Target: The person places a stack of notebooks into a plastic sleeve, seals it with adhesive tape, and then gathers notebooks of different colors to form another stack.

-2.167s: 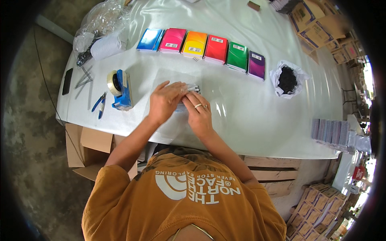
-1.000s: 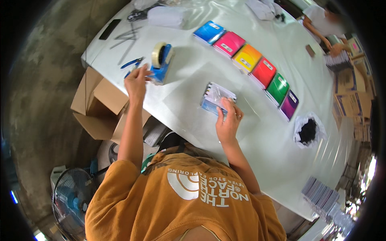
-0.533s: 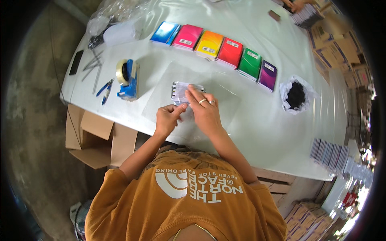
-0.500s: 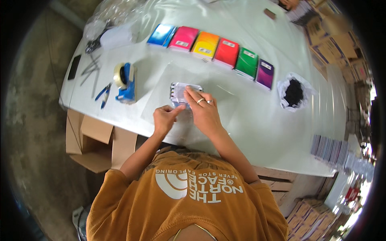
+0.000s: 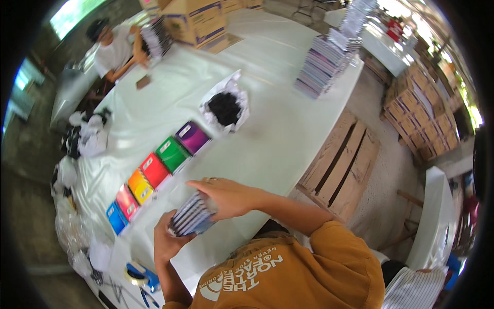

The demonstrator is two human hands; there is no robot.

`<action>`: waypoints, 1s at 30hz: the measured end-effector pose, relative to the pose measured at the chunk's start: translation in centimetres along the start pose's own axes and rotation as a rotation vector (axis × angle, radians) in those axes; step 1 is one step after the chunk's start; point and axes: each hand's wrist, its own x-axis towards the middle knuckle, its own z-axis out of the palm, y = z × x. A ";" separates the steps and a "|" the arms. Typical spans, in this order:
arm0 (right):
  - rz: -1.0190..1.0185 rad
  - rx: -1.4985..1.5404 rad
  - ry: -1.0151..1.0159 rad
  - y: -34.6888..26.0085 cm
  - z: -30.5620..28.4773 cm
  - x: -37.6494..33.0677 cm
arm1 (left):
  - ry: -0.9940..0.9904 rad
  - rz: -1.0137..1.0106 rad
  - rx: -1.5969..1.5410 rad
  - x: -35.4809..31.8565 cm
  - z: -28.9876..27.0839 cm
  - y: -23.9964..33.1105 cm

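A small bundle of spiral notebooks (image 5: 191, 215) is held up off the table between my two hands, its layered edges facing up. My left hand (image 5: 167, 241) grips its left and lower side, fingers wrapped round it. My right hand (image 5: 229, 196) closes on the other side, the fingers reaching over its top. Beyond my hands, a slanting row of notebooks lies on the table: blue (image 5: 117, 218), pink (image 5: 127, 201), yellow (image 5: 140, 187), red (image 5: 155, 170), green (image 5: 173, 154) and purple (image 5: 193, 137).
Past the row sits a white bag of black pieces (image 5: 225, 108). A tall notebook stack (image 5: 321, 67) stands near the table's right edge. Tape dispenser (image 5: 144, 277) and pliers (image 5: 149, 298) lie lower left. A co-worker (image 5: 116, 54) sits far left. A wooden pallet (image 5: 342, 165) is right.
My view has swung to the right. The bundle, lying flat on the clear sheet before, is now lifted and tilted in both hands.
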 end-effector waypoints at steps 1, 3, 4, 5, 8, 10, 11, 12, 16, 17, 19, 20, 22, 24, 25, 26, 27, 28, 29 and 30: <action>0.033 -0.103 0.020 0.1 -2.1 -1.2 | -0.011 0.071 0.208 2.1 0.4 3.0; 0.072 -0.215 0.145 0.3 -7.3 -3.7 | 0.164 0.415 0.216 6.8 2.2 6.5; 0.055 -0.217 0.242 0.4 -10.3 -4.7 | 0.262 0.577 0.215 8.6 3.0 8.0; 0.046 -0.365 0.374 -0.1 -13.5 -5.4 | 0.340 0.631 0.229 9.6 3.3 10.3; 0.166 -0.865 0.795 0.8 -23.2 -6.9 | 0.451 0.745 0.264 11.9 3.9 15.3; 0.194 -1.242 1.115 3.1 -29.9 -6.8 | 0.378 0.759 0.283 13.1 4.3 15.3; 0.147 -1.400 1.210 4.5 -33.5 -6.6 | 0.333 0.744 0.298 13.5 5.0 15.4; 0.092 -1.555 1.301 5.8 -37.1 -6.4 | 0.277 0.712 0.270 13.9 5.5 15.0; 0.198 -1.940 1.297 11.9 -48.6 -5.3 | 0.157 0.570 0.187 15.1 6.9 13.2; 0.268 -2.030 1.223 13.6 -50.1 -5.1 | 0.143 0.536 0.204 15.4 7.0 12.8; 0.490 -1.911 1.097 18.4 -51.1 -5.2 | 0.124 0.467 0.220 15.9 7.0 12.0; 0.586 -1.843 1.032 20.3 -51.3 -4.8 | 0.129 0.431 0.227 16.1 6.8 11.5; 0.656 -1.994 1.037 22.0 -50.7 -1.9 | 0.180 0.390 0.281 16.1 5.8 10.0; 0.810 -2.107 0.931 22.5 -53.0 -2.7 | 0.228 0.410 0.334 16.8 5.3 8.5; 0.688 -2.153 0.928 22.5 -53.6 -2.6 | 0.245 0.369 0.293 17.2 5.1 8.1; 0.537 -2.112 0.939 22.3 -53.8 -3.3 | 0.281 0.399 0.294 18.1 5.0 6.8; 0.775 -2.008 0.880 21.6 -54.1 -3.8 | 0.302 0.385 0.270 19.5 5.1 5.8; 0.835 -2.008 0.860 20.6 -53.2 -3.3 | 0.323 0.316 0.281 20.6 5.0 5.1; 0.969 -1.963 0.835 20.0 -53.1 -3.1 | 0.336 0.290 0.340 21.7 5.1 4.4; 1.049 -1.899 0.870 19.8 -52.9 -2.7 | 0.335 0.306 0.379 22.9 5.2 3.4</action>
